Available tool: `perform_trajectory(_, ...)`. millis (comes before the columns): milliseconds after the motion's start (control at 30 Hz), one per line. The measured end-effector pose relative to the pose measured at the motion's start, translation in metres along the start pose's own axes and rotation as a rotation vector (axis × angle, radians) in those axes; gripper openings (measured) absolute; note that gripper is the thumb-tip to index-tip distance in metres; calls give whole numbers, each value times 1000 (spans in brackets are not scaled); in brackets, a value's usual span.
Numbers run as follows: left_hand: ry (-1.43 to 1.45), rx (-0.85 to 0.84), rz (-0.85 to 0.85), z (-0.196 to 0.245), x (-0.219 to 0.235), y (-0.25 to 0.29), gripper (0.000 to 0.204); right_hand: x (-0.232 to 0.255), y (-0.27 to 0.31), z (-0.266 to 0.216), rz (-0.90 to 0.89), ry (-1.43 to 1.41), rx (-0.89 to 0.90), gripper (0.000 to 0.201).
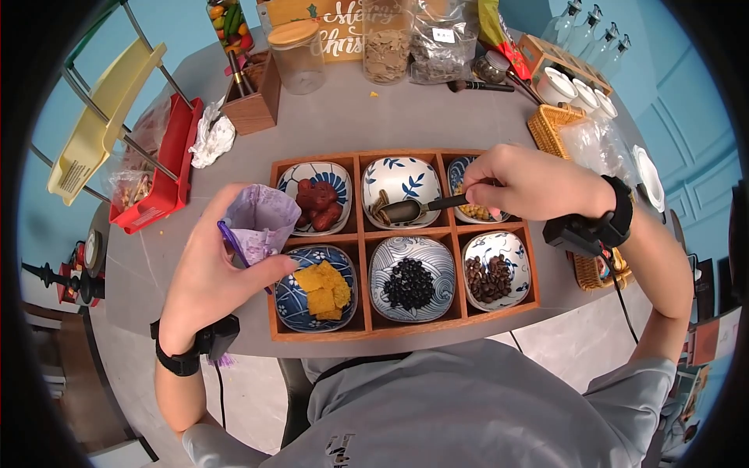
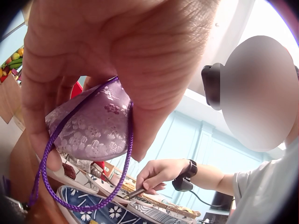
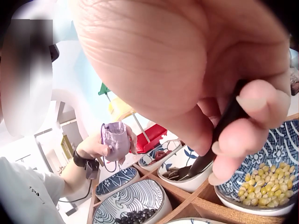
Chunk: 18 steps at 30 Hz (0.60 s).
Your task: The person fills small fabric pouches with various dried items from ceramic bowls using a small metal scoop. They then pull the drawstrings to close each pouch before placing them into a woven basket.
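Note:
A purple brocade drawstring pouch (image 1: 264,218) with its mouth open upward is gripped by my left hand (image 1: 214,265) between thumb and fingers. Its purple cord (image 2: 77,205) hangs in a loop in the left wrist view. My right hand (image 1: 519,187) holds a small dark scoop (image 1: 404,210) by its handle. The scoop's head lies inside the leaf-patterned bowl (image 1: 402,175), beside some thin brownish dried pieces (image 1: 380,204). Next to that bowl, dark red dates (image 1: 318,204) fill another. Yellow corn kernels (image 3: 268,186) sit in the bowl below my right fingers.
The wooden compartment tray (image 1: 406,334) also holds bowls of yellow chunks (image 1: 324,290), black beans (image 1: 409,284) and coffee beans (image 1: 488,278). Jars and bags stand behind it. A red bin (image 1: 160,195) is at left, a wicker basket (image 1: 546,129) at right.

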<state>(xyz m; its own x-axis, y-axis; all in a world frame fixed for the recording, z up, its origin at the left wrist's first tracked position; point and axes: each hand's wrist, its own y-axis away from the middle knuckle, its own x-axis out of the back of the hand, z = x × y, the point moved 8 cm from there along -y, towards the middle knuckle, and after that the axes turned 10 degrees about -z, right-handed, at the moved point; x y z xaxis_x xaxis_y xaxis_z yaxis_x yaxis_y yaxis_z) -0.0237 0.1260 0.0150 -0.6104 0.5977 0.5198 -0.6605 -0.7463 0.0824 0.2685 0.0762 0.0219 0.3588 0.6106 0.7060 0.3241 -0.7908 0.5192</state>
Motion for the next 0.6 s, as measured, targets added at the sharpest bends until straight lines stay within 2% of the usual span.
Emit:
perform_trajectory(133, 74, 42, -23, 2, -2, 0, 65, 6, -7, 4, 6, 58, -2, 25)
perform_trajectory(233, 44, -24, -13, 5, -1, 1, 59, 9, -14, 13, 5, 58, 17, 21)
perform_trajectory(333, -105, -187, 11, 5, 1, 1, 59, 13, -16, 9, 23, 105, 0, 21)
perform_trajectory(433, 42, -38, -13, 3, 0, 1, 60, 12, -18, 8, 11, 124, -31, 22)
perform_trajectory(533, -30, -85, -5, 5, 2, 2, 60, 12, -17, 12, -58, 100, -36, 22)
perform_trajectory(600, 18, -49, -12, 3, 1, 2, 60, 11, -18, 12, -60, 61, -38, 22)
